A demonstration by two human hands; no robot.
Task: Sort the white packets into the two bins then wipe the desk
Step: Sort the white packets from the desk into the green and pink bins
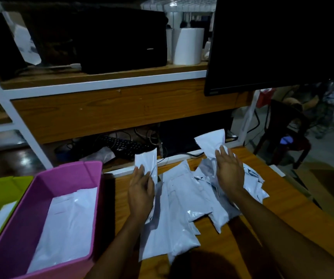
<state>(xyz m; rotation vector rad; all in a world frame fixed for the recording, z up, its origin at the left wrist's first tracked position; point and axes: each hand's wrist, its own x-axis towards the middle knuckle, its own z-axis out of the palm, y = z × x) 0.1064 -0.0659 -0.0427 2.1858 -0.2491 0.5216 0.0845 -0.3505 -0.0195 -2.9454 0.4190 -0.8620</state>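
The white packets (182,200) look like thin, crinkled plastic film with a soft sheen, the counter (278,200) shows a smooth, lightly glossy wood grain, and the pink bin (93,168) and green bin (5,184) are smooth, slightly shiny moulded plastic.

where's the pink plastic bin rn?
Head view, lower left: the pink plastic bin sits left of the left hand, right beside the green bin, with a white packet inside.
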